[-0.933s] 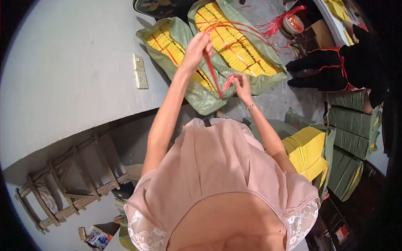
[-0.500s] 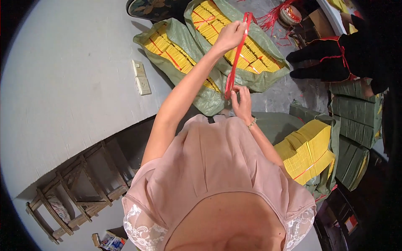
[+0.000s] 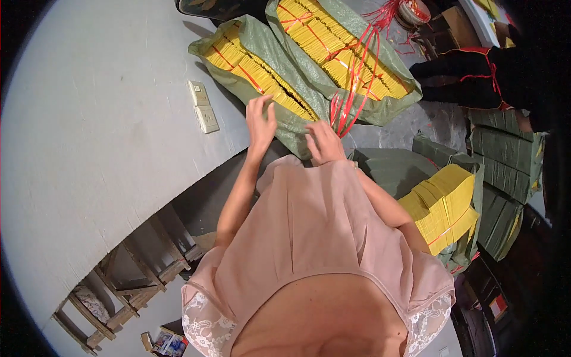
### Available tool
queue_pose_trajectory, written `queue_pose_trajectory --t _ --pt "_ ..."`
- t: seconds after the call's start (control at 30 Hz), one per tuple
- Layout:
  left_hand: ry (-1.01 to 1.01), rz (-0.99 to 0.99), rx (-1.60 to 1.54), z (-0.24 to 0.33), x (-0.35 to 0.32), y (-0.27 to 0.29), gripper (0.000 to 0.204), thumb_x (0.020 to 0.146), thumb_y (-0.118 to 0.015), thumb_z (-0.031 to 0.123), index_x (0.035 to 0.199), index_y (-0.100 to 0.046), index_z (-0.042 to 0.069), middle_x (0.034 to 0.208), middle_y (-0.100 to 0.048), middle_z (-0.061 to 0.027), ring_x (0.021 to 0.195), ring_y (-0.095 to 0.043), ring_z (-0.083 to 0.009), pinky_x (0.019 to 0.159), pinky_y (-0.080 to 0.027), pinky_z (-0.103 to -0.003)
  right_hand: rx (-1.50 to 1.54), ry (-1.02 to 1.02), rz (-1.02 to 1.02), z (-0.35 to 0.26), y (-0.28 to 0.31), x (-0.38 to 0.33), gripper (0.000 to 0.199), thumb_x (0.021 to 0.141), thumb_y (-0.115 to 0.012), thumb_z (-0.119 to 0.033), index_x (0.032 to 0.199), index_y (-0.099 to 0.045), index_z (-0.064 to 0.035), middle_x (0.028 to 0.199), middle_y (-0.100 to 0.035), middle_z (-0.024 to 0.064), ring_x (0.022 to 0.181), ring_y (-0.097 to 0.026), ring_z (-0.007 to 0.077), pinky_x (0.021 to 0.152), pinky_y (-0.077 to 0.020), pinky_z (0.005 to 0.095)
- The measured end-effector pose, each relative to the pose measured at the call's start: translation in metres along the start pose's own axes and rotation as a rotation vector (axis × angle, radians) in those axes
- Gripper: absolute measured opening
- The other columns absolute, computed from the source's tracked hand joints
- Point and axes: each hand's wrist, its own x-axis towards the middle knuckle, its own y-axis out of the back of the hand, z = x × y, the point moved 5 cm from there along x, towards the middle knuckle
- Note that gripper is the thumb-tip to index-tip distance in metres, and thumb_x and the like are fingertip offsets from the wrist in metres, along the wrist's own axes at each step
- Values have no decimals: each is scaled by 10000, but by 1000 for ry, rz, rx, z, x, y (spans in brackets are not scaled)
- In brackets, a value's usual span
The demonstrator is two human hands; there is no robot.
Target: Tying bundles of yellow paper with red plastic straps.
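My left hand (image 3: 260, 124) is over the near edge of the left green woven sack (image 3: 229, 77), its fingers apart and nothing in it. Just to its right, my right hand (image 3: 324, 141) has its fingers spread and holds nothing visible. It is beside the lower ends of a loose bundle of red plastic straps (image 3: 352, 89). The straps trail in loops across the right green sack (image 3: 389, 107). Both sacks stand open, packed with rows of yellow paper bundles (image 3: 315, 38) tied with red strips.
On the left is a grey wall or panel (image 3: 119, 119) with switch plates (image 3: 203, 107). A wooden ladder-like frame (image 3: 131, 285) lies below it. At right are a yellow paper stack (image 3: 440, 202) and filled green sacks (image 3: 502, 160). A person in dark clothes (image 3: 470, 77) stands beyond.
The red straps left my hands and now lie spread in loops over the right sack. My left hand came down and back toward me; my right hand shifted left.
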Motion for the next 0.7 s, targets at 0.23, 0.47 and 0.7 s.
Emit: queue_pose_trajectory --t 0.23,0.47,0.7 --pt "368 -4 -345 -44 -61 -14 219 832 -536 23 1048 -565 52 911 -557 -53 742 -548 -107 640 -457 -228 -225 -34 -196 55 -61 26 504 738 -654 -225 1131 -435 1 989 -516 187 926 -501 352 811 -401 419" --pt "935 -429 -740 -68 -103 -60 297 881 -513 187 1147 -539 57 1010 -579 -40 771 -549 -89 675 -466 -227 -2 -221 -211 90 -70 31 281 834 -552 -264 768 -506 6 744 -527 206 709 -526 391 611 -400 437" --pt "1095 -510 -951 -64 -98 -70 366 913 -451 226 1230 -462 43 1031 -538 -33 766 -552 -107 680 -468 -237 16 -261 -192 95 -68 28 240 850 -526 -232 841 -551 7 793 -548 199 748 -540 383 658 -424 411"
